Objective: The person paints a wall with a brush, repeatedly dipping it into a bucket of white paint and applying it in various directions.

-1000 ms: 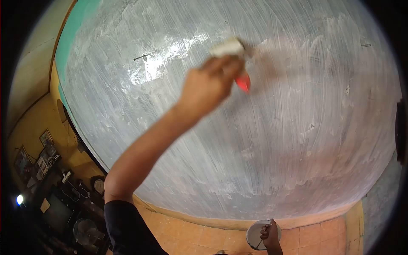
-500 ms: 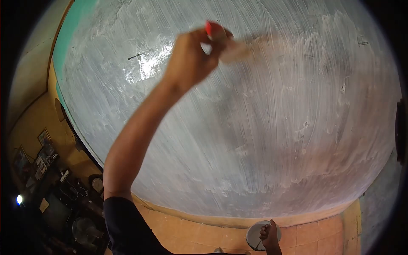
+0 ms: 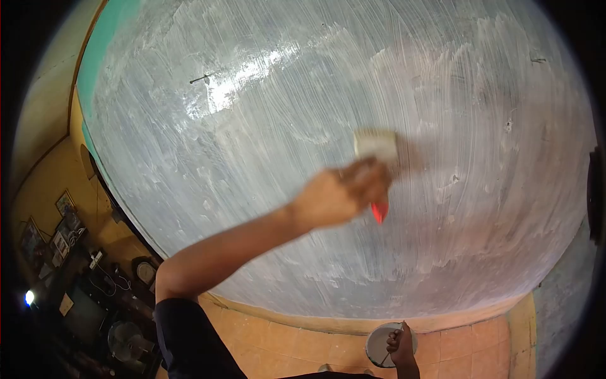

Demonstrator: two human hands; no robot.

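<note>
Out in front of the wall [image 3: 284, 145], which bears streaky whitish paint, my left hand [image 3: 344, 192] is closed around a paintbrush [image 3: 376, 144]. Its pale bristles point up against the wall, and its red handle end sticks out below my fingers. Low in the view, my right hand [image 3: 401, 347] is closed on the handle of a bucket [image 3: 379, 340] that holds greyish-white paint. The bucket hangs above the tiled floor.
Nails stick out of the wall at upper left [image 3: 200, 79] and upper right [image 3: 538, 60]. A fan [image 3: 124, 341], cables and a dark cabinet stand at lower left. Orange floor tiles [image 3: 284, 350] run below the wall.
My left hand has moved down and to the right with the brush, which now points up instead of right. My right hand and the bucket have barely moved.
</note>
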